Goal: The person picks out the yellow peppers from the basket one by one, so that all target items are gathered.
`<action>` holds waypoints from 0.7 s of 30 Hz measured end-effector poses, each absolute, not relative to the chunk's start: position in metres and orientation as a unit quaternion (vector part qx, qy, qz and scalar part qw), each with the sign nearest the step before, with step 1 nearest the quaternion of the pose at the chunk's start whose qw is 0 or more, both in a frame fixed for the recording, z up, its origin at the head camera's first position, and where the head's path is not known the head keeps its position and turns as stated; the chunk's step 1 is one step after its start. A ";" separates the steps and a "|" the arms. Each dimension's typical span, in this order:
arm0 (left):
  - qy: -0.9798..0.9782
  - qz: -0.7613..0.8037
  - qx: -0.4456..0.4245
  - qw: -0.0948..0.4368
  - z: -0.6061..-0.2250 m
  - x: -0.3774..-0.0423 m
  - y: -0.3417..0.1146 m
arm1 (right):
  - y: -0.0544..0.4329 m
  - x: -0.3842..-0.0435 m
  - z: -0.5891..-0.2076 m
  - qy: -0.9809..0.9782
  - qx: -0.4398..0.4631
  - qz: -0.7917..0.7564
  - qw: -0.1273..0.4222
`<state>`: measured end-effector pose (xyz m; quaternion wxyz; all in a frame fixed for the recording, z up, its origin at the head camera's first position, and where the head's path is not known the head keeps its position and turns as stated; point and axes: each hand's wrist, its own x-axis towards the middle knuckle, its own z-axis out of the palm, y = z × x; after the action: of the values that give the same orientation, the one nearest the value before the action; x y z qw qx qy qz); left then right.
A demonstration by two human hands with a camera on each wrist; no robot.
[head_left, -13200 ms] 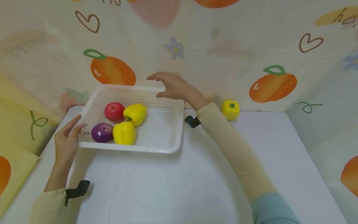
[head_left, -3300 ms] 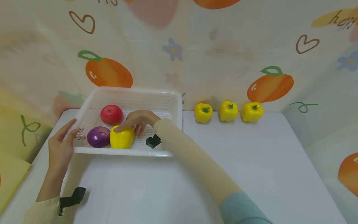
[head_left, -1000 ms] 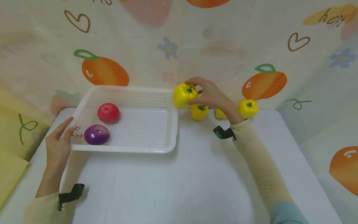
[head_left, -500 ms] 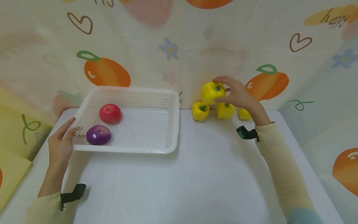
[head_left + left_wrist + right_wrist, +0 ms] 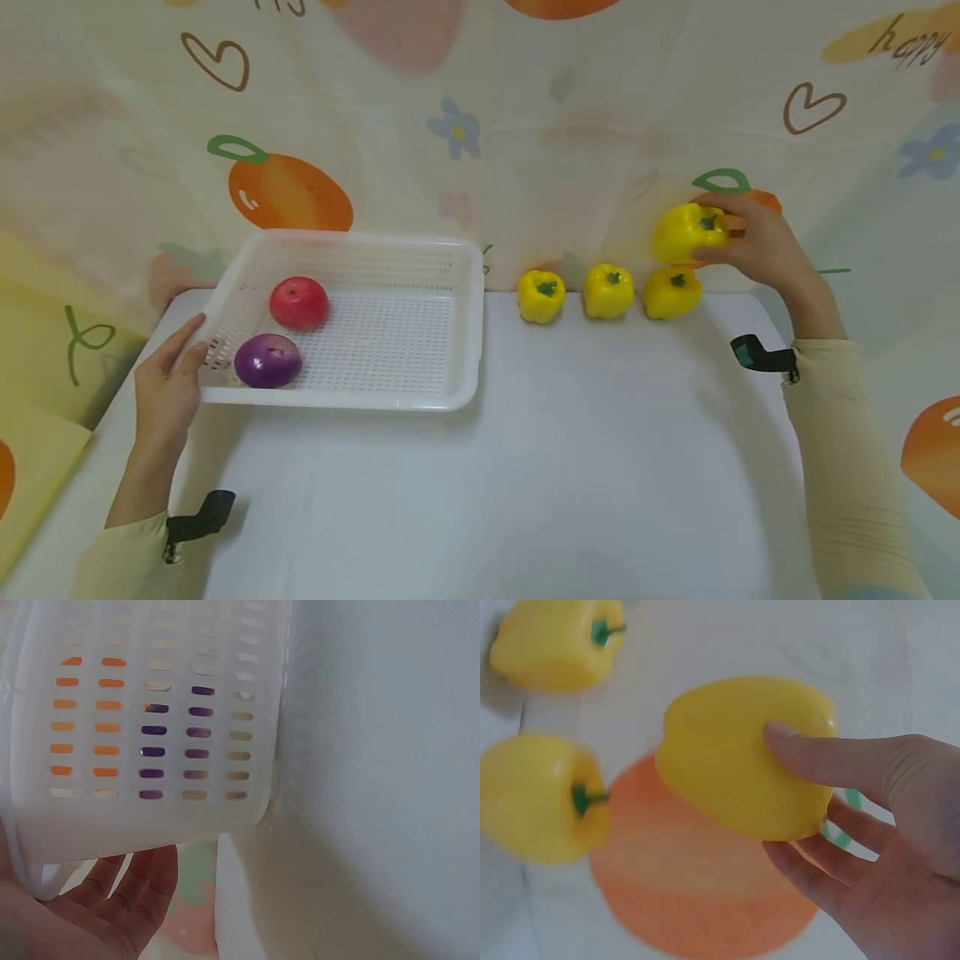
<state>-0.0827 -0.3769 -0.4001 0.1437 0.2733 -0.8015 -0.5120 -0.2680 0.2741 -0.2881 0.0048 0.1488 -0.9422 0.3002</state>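
Note:
My right hand (image 5: 765,242) holds a yellow bell pepper (image 5: 686,233) in the air, pinched between thumb and fingers; the right wrist view shows the thumb across the side of this pepper (image 5: 742,757). Just below it stands another yellow pepper (image 5: 671,293), the rightmost of three in a row along the table's back edge. My left hand (image 5: 167,387) grips the left rim of a white plastic basket (image 5: 337,400), fingers under the rim in the left wrist view. Inside the basket lie a red apple-like fruit (image 5: 299,303) and a round purple eggplant (image 5: 267,361).
The other two standing peppers are a left one (image 5: 541,296) near the basket and a middle one (image 5: 608,291). A white table (image 5: 510,483) carries everything. A cloth (image 5: 570,150) printed with oranges and hearts hangs close behind the table's back edge.
A last pepper left the basket in my right hand and has travelled right, above the row, to over its right end. The row grew from one to three peppers. My left hand stayed at the basket.

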 end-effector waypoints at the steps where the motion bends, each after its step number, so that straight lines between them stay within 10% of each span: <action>1: -0.801 -0.511 0.276 0.143 -0.399 -0.083 -0.376 | 0.283 -0.268 -0.290 -0.946 0.140 0.292 0.011; 21: -0.799 -0.516 0.282 0.126 -0.394 -0.080 -0.369 | 0.360 -0.276 -0.347 -0.970 0.063 0.192 -0.133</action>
<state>-0.0802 -0.3689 -0.3939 0.1259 0.2821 -0.7991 -0.5157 -0.2757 0.3604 -0.3472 -0.1327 0.0626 -0.9704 0.1918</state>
